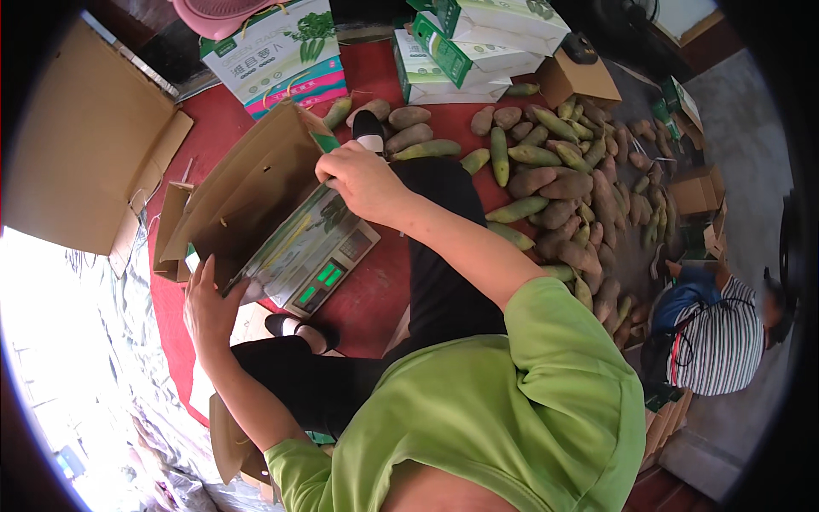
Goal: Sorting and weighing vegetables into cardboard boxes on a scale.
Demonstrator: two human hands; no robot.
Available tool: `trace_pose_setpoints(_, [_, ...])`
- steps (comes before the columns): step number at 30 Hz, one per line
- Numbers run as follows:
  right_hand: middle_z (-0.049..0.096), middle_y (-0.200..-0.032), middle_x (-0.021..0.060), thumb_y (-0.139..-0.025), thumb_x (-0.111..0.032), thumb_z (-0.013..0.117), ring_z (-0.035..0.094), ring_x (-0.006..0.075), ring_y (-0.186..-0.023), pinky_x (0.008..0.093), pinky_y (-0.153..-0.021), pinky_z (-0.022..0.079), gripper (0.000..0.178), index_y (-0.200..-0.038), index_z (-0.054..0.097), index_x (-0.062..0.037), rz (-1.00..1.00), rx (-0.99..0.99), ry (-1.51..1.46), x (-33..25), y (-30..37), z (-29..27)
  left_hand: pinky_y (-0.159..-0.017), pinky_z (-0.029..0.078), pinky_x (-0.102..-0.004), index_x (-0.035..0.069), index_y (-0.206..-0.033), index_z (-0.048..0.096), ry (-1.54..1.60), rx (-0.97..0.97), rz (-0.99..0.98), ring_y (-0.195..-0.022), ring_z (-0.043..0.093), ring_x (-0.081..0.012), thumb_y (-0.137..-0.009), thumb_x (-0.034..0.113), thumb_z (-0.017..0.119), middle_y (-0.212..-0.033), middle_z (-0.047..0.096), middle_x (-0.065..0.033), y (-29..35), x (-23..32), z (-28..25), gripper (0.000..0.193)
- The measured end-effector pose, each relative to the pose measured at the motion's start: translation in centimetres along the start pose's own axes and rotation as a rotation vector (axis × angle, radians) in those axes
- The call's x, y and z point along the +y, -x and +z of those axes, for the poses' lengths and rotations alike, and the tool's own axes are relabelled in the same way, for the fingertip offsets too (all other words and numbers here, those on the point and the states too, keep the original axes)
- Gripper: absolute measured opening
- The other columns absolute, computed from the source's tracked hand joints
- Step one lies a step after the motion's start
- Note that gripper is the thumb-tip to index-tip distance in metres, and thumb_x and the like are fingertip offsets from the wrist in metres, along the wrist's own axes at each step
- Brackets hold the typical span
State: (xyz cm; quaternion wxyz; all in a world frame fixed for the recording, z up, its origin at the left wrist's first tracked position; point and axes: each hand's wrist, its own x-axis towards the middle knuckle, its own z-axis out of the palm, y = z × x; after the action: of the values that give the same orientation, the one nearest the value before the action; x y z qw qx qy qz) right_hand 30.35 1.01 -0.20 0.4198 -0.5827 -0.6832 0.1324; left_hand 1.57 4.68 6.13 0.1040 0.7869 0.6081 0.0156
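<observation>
Cardboard box [260,189] between right grip [357,175] and left grip [213,300]; right closed on rim; left loosely closed around end

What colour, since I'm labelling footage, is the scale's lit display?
The lit display is bright green, seen in the head view.
</observation>
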Motion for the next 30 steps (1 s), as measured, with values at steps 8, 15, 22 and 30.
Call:
trace_pose_setpoints(8, [0.059,-0.084,0.0085,-0.076,0.000,0.061,0.052,0.0315,-0.090,0.0405,-0.076,0.042,0.013,-0.084,0.053,-0.0075,-0.004,0.028,-0.032,-0.2,0.1,0.5,-0.098,0.041,-0.0421,0.001,-0.106,0.067,0.036,0.009,0.062,-0.118,0.051,-0.0358,-0.081,0.008,0.063,-0.126,0.055,-0.0214,2.0,-4.3,2.4,0.025])
trace_pose_setpoints(15, [0.058,-0.085,0.0078,-0.079,-0.004,0.060,0.051,0.0312,-0.091,0.0404,-0.079,0.042,0.008,-0.084,0.055,-0.0076,0.004,0.008,-0.040,-0.5,0.7,0.5,-0.096,0.043,-0.0427,0.003,-0.108,0.066,0.096,-0.032,0.035,-0.119,0.050,-0.0368,-0.083,0.006,0.061,-0.131,0.052,-0.0184,2.9,-4.6,2.6,0.026])
trace_pose_setpoints(22, [0.060,-0.088,0.0079,-0.075,-0.007,0.067,0.054,0.0292,-0.090,0.0404,-0.079,0.045,0.015,-0.088,0.060,-0.0077,-0.059,0.247,-0.081,-1.1,0.7,-4.4,-0.094,0.044,-0.0430,0.008,-0.110,0.066,-0.010,-0.042,0.083,-0.117,0.052,-0.0360,-0.082,0.007,0.061,-0.129,0.054,-0.0172,2.1,-3.3,2.9,0.028])
trace_pose_setpoints(30, [0.064,-0.089,0.0120,-0.077,-0.011,0.063,0.058,0.0323,-0.090,0.0409,-0.080,0.046,0.015,-0.090,0.063,-0.0057,0.408,0.304,0.128,9.4,10.0,-11.5,-0.090,0.048,-0.0398,0.002,-0.106,0.066,0.020,-0.031,0.042,-0.107,0.060,-0.0335,-0.085,0.010,0.061,-0.120,0.061,-0.0124,1.2,-3.9,3.6,0.024])
